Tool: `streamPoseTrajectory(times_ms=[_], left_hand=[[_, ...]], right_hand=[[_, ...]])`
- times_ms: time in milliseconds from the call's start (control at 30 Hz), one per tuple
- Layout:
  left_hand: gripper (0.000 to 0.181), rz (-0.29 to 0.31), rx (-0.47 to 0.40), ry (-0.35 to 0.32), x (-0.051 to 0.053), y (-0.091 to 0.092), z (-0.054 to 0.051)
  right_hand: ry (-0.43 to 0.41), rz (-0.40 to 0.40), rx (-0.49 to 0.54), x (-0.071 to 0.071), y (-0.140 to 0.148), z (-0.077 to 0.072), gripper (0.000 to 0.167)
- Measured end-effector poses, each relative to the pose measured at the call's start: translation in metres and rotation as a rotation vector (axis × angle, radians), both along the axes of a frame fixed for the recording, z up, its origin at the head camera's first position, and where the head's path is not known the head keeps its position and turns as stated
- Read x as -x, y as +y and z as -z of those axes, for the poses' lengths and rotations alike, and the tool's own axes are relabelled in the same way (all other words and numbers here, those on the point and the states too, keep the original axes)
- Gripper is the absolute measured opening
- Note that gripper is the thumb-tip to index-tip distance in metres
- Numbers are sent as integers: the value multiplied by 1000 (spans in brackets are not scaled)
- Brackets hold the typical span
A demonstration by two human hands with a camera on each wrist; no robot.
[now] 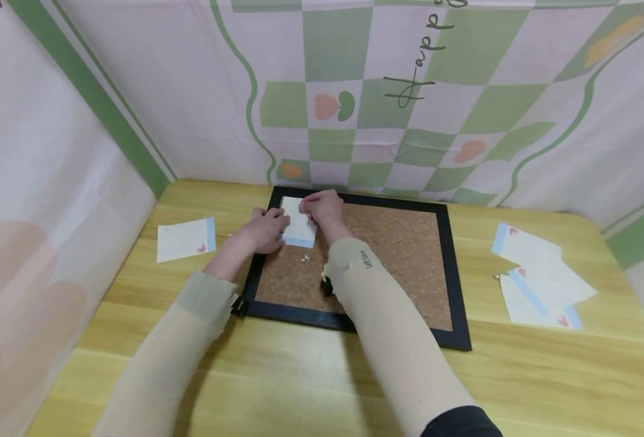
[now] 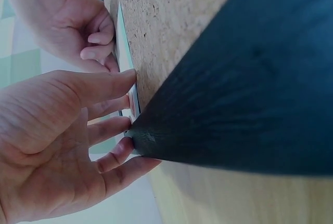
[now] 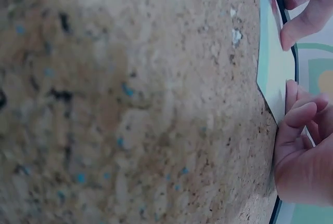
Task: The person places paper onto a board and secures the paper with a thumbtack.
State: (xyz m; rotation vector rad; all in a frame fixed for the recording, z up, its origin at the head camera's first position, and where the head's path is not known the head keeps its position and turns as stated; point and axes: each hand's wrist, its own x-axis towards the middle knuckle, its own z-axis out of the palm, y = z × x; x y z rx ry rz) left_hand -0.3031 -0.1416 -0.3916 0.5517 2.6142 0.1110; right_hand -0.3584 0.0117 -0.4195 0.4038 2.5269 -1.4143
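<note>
A small white card [image 1: 298, 230] with a blue band lies on a black-framed corkboard [image 1: 403, 255], at its far left corner. My left hand [image 1: 265, 232] rests at the card's left edge, fingers extended. In the left wrist view its thumb [image 2: 122, 80] touches the card's edge and other fingers touch the black frame [image 2: 218, 115]. My right hand [image 1: 326, 209] is at the card's top right, its fingers curled. It pinches a tiny item at the card that looks like a push pin, mostly hidden by the fingertips.
Small whitish bits [image 1: 306, 258] lie on the cork below the card. Another card [image 1: 182, 240] lies left of the board. Several overlapping cards [image 1: 537, 291] lie to the right, a small shiny item [image 1: 497, 277] beside them. A printed cloth [image 1: 332, 54] hangs behind the wooden table [image 1: 294, 376].
</note>
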Motion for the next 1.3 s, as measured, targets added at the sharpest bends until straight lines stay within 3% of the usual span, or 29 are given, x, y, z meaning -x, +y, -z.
streamPoseTrajectory(times_ms=[200, 433, 733, 1300], left_hand=[[61, 16, 3, 14, -1, 0, 0], [60, 50, 15, 25, -2, -1, 0], [61, 26, 4, 21, -3, -1, 0], [62, 10, 19, 4, -3, 0, 0]], right_hand=[[-2, 56, 66, -2, -2, 1, 13], [12, 68, 89, -4, -2, 2, 15], [-17, 135, 291, -1, -5, 8, 9], [-11, 128, 209, -1, -6, 12, 10]])
